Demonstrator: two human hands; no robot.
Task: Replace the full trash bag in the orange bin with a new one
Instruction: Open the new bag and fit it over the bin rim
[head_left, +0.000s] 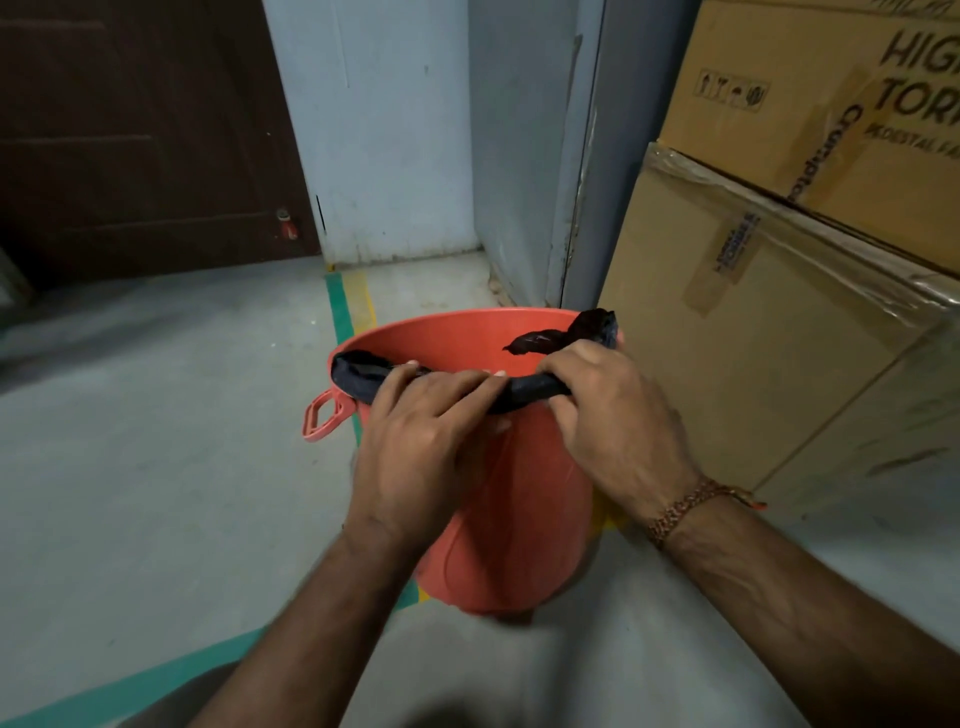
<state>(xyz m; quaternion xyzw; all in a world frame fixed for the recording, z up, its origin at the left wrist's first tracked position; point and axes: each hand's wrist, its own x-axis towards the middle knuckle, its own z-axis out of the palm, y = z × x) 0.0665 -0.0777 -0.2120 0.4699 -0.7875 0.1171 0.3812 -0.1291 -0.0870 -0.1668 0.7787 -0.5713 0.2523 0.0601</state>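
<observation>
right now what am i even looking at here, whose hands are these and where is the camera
There is no machine here. A person wears one wide-angle camera on the head, looking forward and down, so the two arms reaching in from the bottom are their own.

In front of them an orange bin stands on a grey concrete floor marked with green tape, beside stacked cardboard boxes. The part of the bin's inside that shows looks bare.

Both hands hold a black trash bag, still bunched into a long roll, across the bin's near rim. The left hand grips its left part; the right hand, with a bracelet on the wrist, grips the right part. One loose end sticks up at the far right rim.
</observation>
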